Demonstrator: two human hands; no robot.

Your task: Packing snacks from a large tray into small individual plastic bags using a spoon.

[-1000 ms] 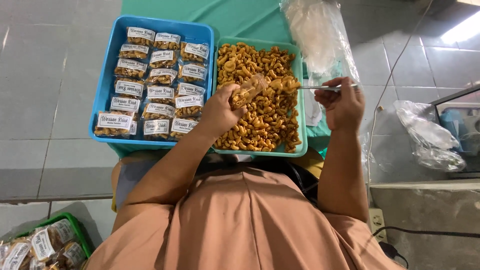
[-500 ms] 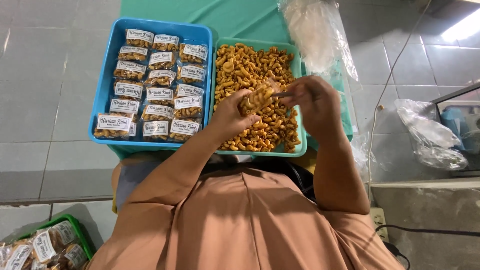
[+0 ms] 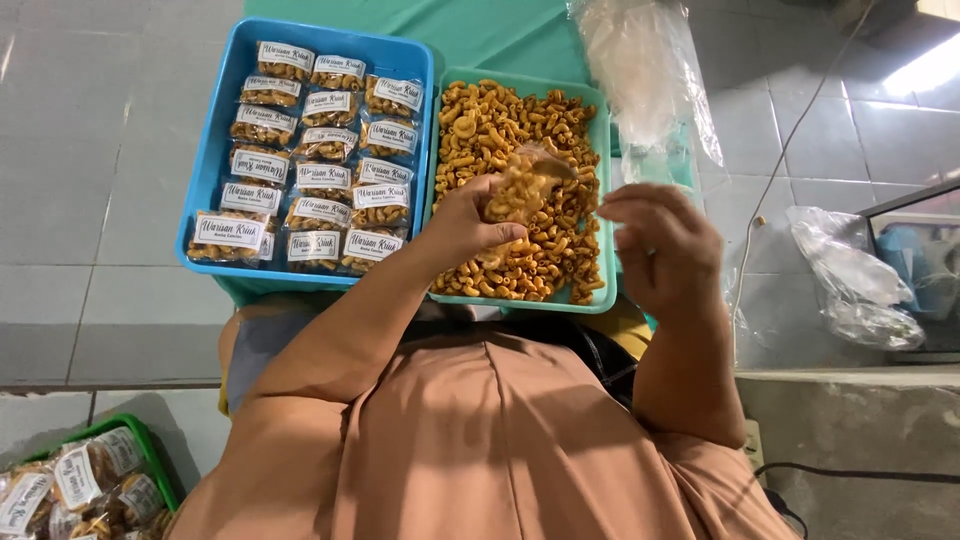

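Note:
My left hand (image 3: 458, 226) holds a small clear bag (image 3: 522, 184) filled with orange-brown macaroni snacks, tilted above the teal tray (image 3: 520, 305) of loose snacks (image 3: 500, 125). My right hand (image 3: 662, 242) hovers just right of the tray's near corner. Its fingers are loosely spread toward the bag and I see nothing in them. A short gap separates it from the bag. No spoon shows.
A blue tray (image 3: 203, 170) left of the teal one holds several sealed, labelled snack packets (image 3: 320, 170). A stack of empty clear bags (image 3: 645, 70) lies at the far right of the green cloth (image 3: 480, 30). Crumpled plastic (image 3: 850, 275) lies at right, and a green basket (image 3: 152, 458) of packets at lower left.
My right hand held a metal spoon out to the right, brought it to the bag, then drew back without it showing. The bag in my left hand is fuller and lifted slightly.

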